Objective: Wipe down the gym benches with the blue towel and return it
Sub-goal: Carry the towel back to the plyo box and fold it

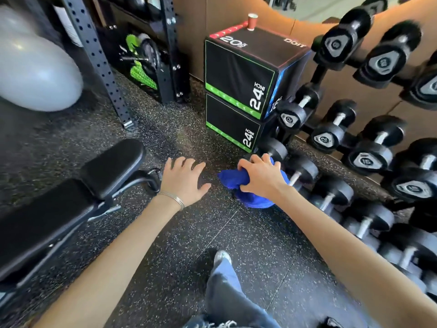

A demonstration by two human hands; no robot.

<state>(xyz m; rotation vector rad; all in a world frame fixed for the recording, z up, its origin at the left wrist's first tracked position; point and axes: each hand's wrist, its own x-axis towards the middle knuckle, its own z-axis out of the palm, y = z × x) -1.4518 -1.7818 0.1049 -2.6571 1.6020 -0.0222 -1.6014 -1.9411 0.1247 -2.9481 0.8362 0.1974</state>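
Blue towel [248, 190], centre frame: soft, light, bunched; hold at wad. Right hand [259, 177] grips it; left hand [183, 179] open, fingers spread, holds nothing. Bench [71, 202] lower left.

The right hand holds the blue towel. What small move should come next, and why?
Probably carry the blue towel in the right hand leftward to the bench pad. The towel is bunched in that grip beside the dumbbells, away from the pad, and the left hand is open and empty.
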